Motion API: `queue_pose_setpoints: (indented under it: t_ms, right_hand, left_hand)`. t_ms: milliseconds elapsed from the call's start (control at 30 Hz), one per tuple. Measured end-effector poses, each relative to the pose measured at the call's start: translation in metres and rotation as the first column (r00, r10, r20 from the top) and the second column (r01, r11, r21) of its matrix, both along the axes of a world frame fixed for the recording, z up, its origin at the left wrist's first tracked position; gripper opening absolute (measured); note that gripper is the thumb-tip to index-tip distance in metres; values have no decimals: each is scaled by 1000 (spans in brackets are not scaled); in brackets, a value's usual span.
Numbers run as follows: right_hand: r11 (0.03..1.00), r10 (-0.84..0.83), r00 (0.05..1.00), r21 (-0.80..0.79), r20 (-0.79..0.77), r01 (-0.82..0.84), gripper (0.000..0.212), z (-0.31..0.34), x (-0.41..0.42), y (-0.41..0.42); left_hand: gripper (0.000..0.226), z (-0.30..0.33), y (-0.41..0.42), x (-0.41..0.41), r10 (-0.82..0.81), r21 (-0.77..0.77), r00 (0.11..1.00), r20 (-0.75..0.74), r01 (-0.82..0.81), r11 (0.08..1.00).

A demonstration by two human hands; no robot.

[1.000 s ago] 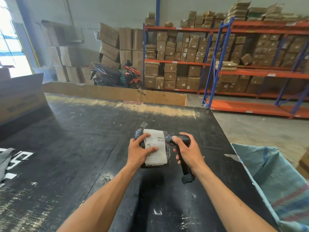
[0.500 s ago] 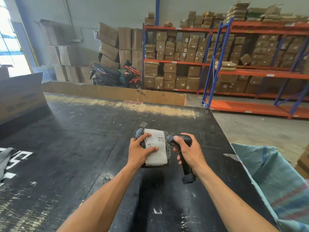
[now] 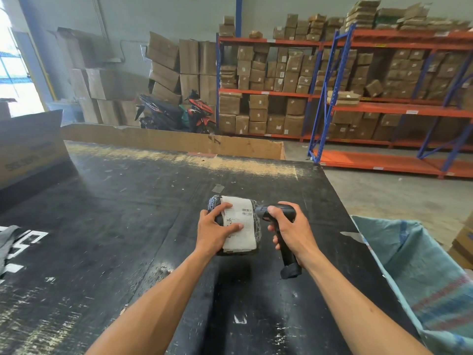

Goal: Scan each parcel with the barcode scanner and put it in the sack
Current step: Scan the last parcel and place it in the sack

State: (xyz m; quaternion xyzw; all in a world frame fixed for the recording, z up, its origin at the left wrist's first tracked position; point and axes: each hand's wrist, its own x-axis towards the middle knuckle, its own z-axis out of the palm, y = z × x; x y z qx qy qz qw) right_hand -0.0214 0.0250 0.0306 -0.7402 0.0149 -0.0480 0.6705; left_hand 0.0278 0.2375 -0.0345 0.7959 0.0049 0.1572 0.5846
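A black plastic-wrapped parcel (image 3: 245, 221) with a white shipping label lies on the black table (image 3: 128, 226), label up. My left hand (image 3: 216, 230) grips it from the left, thumb and fingers over the label. My right hand (image 3: 291, 231) holds a black barcode scanner (image 3: 282, 235) by its handle, head close to the parcel's right side and aimed at the label. A blue-green woven sack (image 3: 422, 272) stands open beside the table's right edge.
Cardboard walls (image 3: 179, 142) line the table's far and left edges. Grey fabric (image 3: 7, 239) lies at the far left on the table. Beyond are orange-and-blue shelves (image 3: 358, 106) full of boxes, a parked motorbike (image 3: 176, 115) and bare concrete floor to the right.
The scanner and my right hand have shifted slightly right and away from the parcel. The parcel and my left hand stay almost where they were.
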Motion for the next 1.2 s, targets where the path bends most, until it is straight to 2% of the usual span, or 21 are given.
queue_pose_setpoints:
  t_ms: [700,1200]
  right_hand:
    - [999,-38,999,26,-27,39,39,-10,6,-6]
    - [999,-46,998,-22,-51,44,42,-11,0,-10]
  left_hand:
    - [60,-3,-10,-1,-31,27,999,29,30,999]
    - [59,-5,-16,-6,-39,66,999,32,37,997]
